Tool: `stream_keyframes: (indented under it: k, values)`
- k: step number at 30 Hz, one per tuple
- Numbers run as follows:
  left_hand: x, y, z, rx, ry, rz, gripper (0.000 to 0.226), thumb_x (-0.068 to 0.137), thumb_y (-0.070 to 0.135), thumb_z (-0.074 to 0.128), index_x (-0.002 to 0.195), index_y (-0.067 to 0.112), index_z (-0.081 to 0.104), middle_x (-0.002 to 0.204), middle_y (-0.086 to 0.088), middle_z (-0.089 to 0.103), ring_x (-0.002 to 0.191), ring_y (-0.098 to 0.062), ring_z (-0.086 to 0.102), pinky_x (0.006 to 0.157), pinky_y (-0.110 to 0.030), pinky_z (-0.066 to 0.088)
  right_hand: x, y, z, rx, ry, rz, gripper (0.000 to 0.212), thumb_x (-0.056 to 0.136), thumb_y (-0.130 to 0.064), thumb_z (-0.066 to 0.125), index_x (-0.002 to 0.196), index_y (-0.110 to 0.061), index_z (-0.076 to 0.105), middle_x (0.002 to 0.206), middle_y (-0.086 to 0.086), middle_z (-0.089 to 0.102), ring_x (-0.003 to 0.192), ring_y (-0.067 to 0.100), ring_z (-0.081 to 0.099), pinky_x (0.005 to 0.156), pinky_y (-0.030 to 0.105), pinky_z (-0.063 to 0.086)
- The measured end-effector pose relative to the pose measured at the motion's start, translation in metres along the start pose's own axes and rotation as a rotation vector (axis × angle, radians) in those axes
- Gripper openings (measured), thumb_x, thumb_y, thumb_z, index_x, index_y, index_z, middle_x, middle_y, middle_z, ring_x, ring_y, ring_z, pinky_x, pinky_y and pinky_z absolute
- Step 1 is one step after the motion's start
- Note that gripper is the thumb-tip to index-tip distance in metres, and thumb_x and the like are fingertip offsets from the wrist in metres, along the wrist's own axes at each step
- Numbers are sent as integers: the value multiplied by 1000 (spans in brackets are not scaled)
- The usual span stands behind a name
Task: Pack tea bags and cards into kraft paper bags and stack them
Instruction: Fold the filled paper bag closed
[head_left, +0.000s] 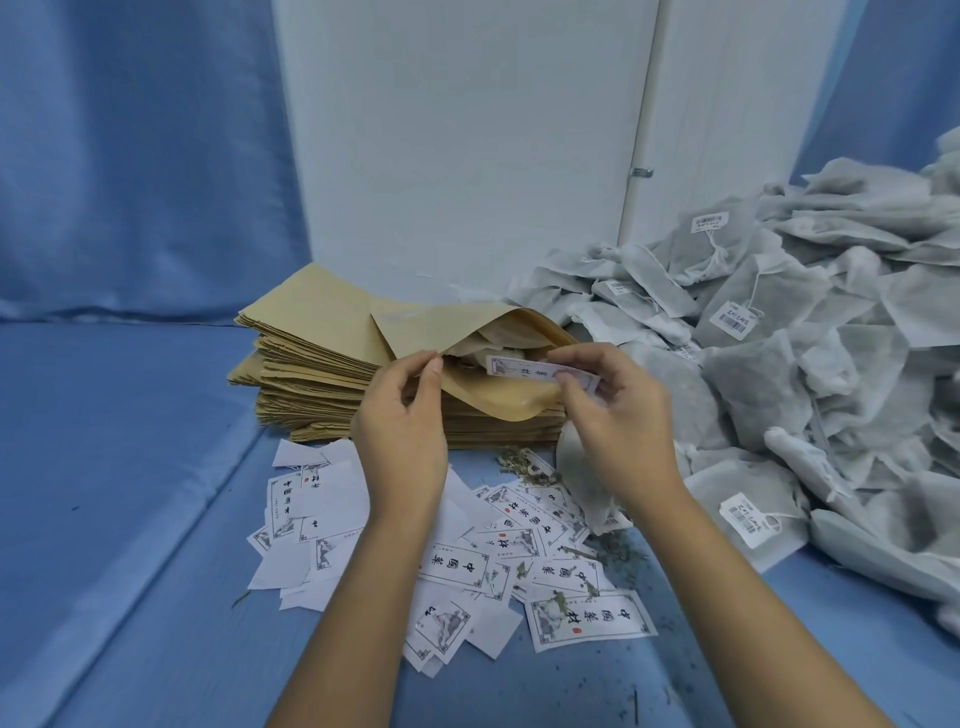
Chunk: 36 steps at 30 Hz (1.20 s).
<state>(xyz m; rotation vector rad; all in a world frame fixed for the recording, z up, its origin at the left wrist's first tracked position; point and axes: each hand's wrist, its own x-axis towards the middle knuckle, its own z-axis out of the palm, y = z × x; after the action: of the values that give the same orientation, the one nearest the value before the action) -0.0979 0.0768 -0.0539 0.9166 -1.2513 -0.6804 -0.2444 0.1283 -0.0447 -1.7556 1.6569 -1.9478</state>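
An open kraft paper bag (457, 332) lies on top of a stack of flat kraft bags (317, 379), its mouth facing me with a white tea bag (498, 340) visible inside. My left hand (402, 421) pinches the near lip of the bag's mouth and holds it open. My right hand (613, 415) pinches a printed white card (530, 370) at the bag's opening, the card's left end just inside the mouth.
Loose printed cards (467, 551) are scattered on the blue cloth (130, 467) below my hands, with dried herb crumbs among them. A large heap of white tea bags (805, 364) with barcode tags fills the right side. A white panel (467, 156) stands behind.
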Motion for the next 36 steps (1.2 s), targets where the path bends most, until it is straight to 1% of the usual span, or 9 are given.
stream_keyframes:
  k: [4, 8, 12, 21, 25, 28, 32, 34, 36]
  values:
    - [-1, 1, 3, -13, -6, 0, 10, 93, 18, 58, 94, 25, 65, 98, 4, 68, 87, 7, 58, 73, 0, 37, 0, -2, 13, -481, -38, -212, 17, 86, -2, 61, 94, -12, 72, 95, -4, 71, 93, 17, 63, 78, 26, 46]
    - [-3, 0, 5, -8, -4, 18, 12, 93, 18, 59, 97, 21, 69, 98, 5, 68, 85, 10, 57, 72, 0, 37, 14, -1, 35, -827, -195, -208, 22, 94, -25, 55, 104, -29, 73, 100, -5, 64, 100, 22, 46, 70, 28, 30]
    - [-5, -2, 8, -7, -4, 62, 15, 93, 14, 59, 100, 13, 72, 99, 4, 67, 85, 8, 57, 74, -2, 37, 35, 2, 59, -948, -306, -94, 23, 93, -17, 55, 102, -26, 73, 99, 3, 53, 106, 25, 44, 69, 28, 31]
    - [-4, -3, 5, -35, 14, 67, 16, 93, 13, 58, 101, 10, 72, 98, 2, 68, 84, 16, 55, 72, 0, 38, 52, 7, 68, -693, -381, 137, 27, 86, -8, 51, 104, -8, 70, 100, 14, 68, 96, 33, 61, 80, 35, 51]
    - [-5, -1, 4, -27, 10, 92, 16, 92, 12, 59, 101, 7, 71, 98, -1, 67, 85, 15, 55, 72, 0, 38, 28, 5, 64, -522, -98, -23, 14, 90, -15, 50, 94, -8, 62, 95, 5, 61, 84, 20, 56, 72, 34, 42]
    - [-3, 0, 4, -24, 1, 102, 16, 93, 12, 59, 102, 7, 71, 99, 2, 65, 85, 19, 54, 73, 2, 37, 2, 2, 61, -291, 81, -147, 22, 91, -30, 46, 70, -22, 46, 67, -9, 46, 60, 10, 40, 56, 26, 27]
    - [-2, -3, 4, 13, -2, 114, 16, 92, 15, 59, 102, 10, 71, 101, 4, 65, 88, 15, 55, 75, 1, 36, -23, 9, 60, 1, -302, 102, 55, 92, -49, 37, 46, -23, 52, 44, 3, 51, 41, 13, 45, 49, 29, 36]
    - [-2, -5, 3, 32, -13, 110, 15, 92, 17, 60, 100, 12, 72, 100, 5, 65, 89, 8, 57, 76, -1, 37, -23, 6, 64, 271, -563, 418, 73, 92, -64, 32, 68, -4, 66, 54, 15, 57, 40, 15, 49, 46, 25, 36]
    - [-3, -4, 4, 37, -30, 115, 16, 92, 23, 58, 93, 15, 72, 95, 8, 65, 86, 4, 58, 73, -2, 38, -20, 2, 69, 377, -566, 517, 83, 84, -73, 33, 88, 5, 62, 58, 11, 54, 43, 13, 47, 43, 22, 31]
